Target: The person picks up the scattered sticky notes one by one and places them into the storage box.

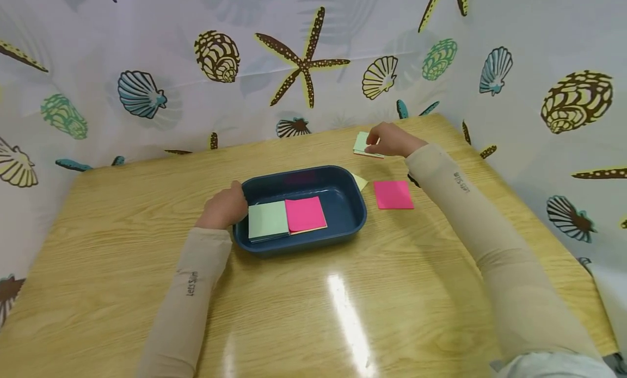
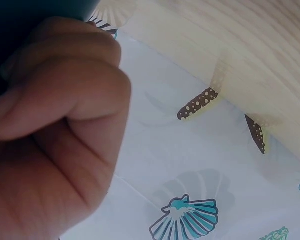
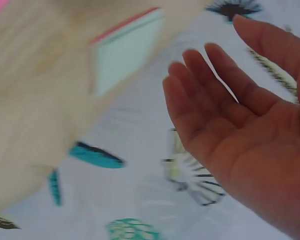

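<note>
My left hand [image 1: 222, 206] grips the left end of a dark blue plastic bin [image 1: 303, 246], its fingers curled at the rim in the left wrist view. Inside the bin, a pale green sticky note pad [image 1: 268, 220] lies beside a bright pink pad [image 1: 306, 214] with a yellowish edge under it. My right hand [image 1: 392, 140] hovers at a pale green sticky note stack [image 1: 361, 142] with a red layer at its bottom, near the table's back edge. In the right wrist view its fingers are loosely bent, apart from the stack [image 3: 127, 52], with nothing held.
A pink sticky note pad [image 1: 394, 195] lies on the wooden table [image 1: 421, 291] right of the bin. Between them a pale yellow note [image 1: 361, 181] pokes out from behind the bin's right end. A shell-and-starfish cloth [image 1: 338, 84] hangs along the back and right sides.
</note>
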Demonstrator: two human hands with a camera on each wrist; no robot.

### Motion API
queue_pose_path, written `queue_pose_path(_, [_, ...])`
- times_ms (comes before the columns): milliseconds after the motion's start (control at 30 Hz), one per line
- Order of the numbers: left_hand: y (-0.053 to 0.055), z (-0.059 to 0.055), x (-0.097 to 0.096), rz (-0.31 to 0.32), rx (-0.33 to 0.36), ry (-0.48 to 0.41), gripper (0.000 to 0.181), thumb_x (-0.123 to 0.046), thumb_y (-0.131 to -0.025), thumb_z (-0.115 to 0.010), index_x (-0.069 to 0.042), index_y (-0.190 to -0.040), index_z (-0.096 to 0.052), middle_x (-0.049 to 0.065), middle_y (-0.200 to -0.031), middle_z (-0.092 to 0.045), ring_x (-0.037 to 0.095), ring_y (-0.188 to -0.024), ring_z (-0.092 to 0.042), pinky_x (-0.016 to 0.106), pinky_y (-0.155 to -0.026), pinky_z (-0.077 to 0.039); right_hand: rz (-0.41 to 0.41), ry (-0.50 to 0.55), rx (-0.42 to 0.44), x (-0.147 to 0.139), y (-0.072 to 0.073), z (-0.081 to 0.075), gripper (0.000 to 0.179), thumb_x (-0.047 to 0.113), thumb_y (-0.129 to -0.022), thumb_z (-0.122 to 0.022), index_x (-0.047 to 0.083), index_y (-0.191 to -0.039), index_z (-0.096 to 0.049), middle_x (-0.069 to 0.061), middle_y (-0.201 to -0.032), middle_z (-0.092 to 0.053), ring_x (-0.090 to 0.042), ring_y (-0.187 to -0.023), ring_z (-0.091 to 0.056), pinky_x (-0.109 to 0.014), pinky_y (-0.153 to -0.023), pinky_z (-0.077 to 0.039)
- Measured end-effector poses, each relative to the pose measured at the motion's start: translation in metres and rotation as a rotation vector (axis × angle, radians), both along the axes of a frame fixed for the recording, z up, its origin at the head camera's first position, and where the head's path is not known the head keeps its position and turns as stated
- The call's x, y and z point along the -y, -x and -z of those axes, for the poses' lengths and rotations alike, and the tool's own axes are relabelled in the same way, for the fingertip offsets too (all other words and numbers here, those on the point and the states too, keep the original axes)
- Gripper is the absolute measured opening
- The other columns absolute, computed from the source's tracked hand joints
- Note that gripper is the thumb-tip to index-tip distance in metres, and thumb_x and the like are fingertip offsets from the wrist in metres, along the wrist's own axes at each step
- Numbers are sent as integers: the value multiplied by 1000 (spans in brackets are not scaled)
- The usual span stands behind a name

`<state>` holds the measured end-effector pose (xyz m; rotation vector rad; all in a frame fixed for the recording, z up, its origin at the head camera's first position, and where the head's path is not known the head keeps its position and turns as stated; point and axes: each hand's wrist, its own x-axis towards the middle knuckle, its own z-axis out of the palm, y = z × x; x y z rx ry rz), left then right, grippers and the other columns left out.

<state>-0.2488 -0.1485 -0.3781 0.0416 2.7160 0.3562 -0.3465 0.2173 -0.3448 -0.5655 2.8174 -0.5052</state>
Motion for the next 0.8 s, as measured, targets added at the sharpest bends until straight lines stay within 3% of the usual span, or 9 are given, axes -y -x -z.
queue_pose_path(167, [0,1,4,8,-8,-1,50,-11,-100,-35,12,-142,-21,33,-124,-54,38,-99,-60,54,-90,-45,107,-31,32,-18,25,25,45,15,-97,-56,-16,-127,-48,-34,-130,-48,-45,-122,-44,-51,-102,-35])
queue_pose_path(433, [-1,0,2,3,-16,5,48,-12,-101,-35,10,-141,-24,31,-123,-55,38,-99,-60,52,-89,-45,194,-52,131,-32,54,46,80,34,-90,-66,-9,-145,-28,-29,-150,-24,-43,-139,-20,-52,-112,-19])
queue_pose_path(567, [-2,0,0,12,-22,12,50,-12,-100,-35,10,-143,-22,31,-121,-56,37,-97,-60,52,-88,-45,193,-99,159,-36,60,51,87,40,-88,-68,-8,-147,-25,-28,-151,-24,-43,-139,-20,-51,-112,-19])
queue_pose_path(800, [0,1,4,4,-25,20,49,-12,-100,-34,10,-143,-23,29,-116,-59,35,-93,-61,52,-86,-46,168,-108,145,-34,64,53,83,40,-89,-67,-8,-146,-30,-29,-149,-28,-43,-137,-25,-50,-111,-23])
